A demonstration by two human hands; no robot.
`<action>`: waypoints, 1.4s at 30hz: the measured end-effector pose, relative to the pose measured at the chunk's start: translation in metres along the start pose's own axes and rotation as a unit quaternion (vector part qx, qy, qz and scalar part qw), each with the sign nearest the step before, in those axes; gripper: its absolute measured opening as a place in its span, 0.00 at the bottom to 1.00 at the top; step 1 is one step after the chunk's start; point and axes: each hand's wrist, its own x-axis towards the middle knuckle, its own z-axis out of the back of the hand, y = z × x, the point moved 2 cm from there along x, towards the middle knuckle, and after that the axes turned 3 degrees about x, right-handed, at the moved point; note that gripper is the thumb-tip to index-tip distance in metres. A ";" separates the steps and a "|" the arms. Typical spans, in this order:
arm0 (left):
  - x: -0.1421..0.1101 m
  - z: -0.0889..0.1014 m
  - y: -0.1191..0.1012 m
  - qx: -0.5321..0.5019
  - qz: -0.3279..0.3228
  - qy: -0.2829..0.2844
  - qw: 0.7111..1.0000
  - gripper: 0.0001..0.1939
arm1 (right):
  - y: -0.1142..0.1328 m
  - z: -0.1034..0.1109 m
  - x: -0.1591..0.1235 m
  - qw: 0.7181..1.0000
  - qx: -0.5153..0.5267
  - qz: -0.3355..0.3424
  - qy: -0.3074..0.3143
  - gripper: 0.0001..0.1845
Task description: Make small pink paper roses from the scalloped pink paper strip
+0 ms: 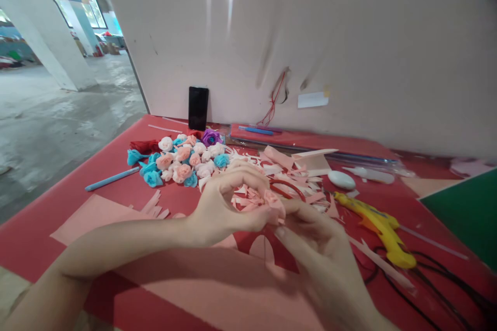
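Observation:
Between my two hands, above the middle of the table, is a small pink paper flower (274, 207). My left hand (229, 201) pinches it from the left between thumb and fingertips. From the right, my right hand (314, 243) closes thumb and fingers on its lower edge. Cut pink petals (262, 249) lie on the table below the hands, beside a large pink paper sheet (217, 284). Behind the hands spreads a pile of pink and white paper scraps (248, 196), with red scissor handles (289, 186) partly buried in it.
Finished paper flowers (182, 158) in several colours cluster at the back left, before a phone (198, 108) leaning on the white board (349, 36). A yellow glue gun (378, 227) with black cables lies at right, near a white oval object (341, 180). A blue pen (112, 178) lies left.

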 end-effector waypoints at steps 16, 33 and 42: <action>0.004 0.000 0.000 -0.013 -0.069 0.051 0.996 0.05 | 0.016 0.002 -0.004 0.963 -0.182 0.198 -0.037 0.07; 0.014 0.006 -0.022 0.096 -0.129 0.205 0.966 0.09 | 0.032 0.011 -0.014 0.875 -0.341 0.331 0.090 0.09; 0.013 0.004 -0.024 0.093 -0.122 0.258 0.954 0.12 | 0.029 0.012 -0.014 0.884 -0.328 0.305 0.133 0.09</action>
